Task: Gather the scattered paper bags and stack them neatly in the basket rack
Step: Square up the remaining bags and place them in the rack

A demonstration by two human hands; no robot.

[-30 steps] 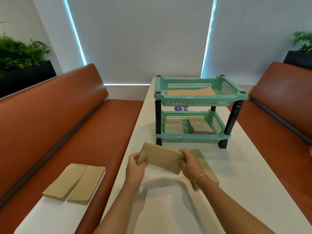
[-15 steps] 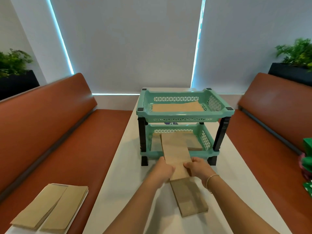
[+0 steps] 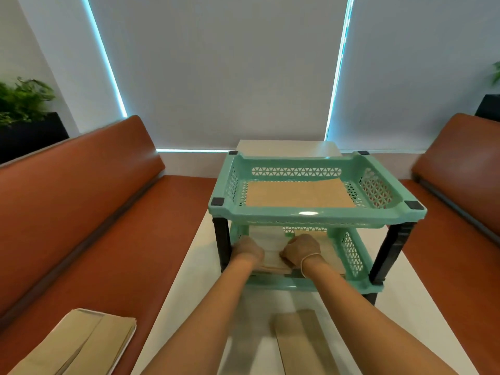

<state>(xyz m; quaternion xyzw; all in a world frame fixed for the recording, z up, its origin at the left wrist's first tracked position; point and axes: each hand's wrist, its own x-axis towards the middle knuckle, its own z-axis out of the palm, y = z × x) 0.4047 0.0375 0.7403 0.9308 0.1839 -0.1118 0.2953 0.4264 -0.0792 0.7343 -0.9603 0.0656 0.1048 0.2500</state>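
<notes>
Both hands, left hand (image 3: 247, 251) and right hand (image 3: 301, 251), have carried the flat brown paper bag (image 3: 270, 257) off the white worktop (image 3: 189, 266) into the mint-green plastic basket rack's (image 3: 316, 215) lower tier; each grip grasps it, so stacking is nearly finished.

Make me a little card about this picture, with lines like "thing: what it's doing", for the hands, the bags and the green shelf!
left hand: on the bag in the lower basket, fingers curled
right hand: holding the same bag's other side
held bag: going into the lower basket, left part
green rack: two baskets, standing on the table
top basket bag: lying flat
bag on table: near edge, waiting
bags on bench: a pile on the left seat, waiting
</notes>
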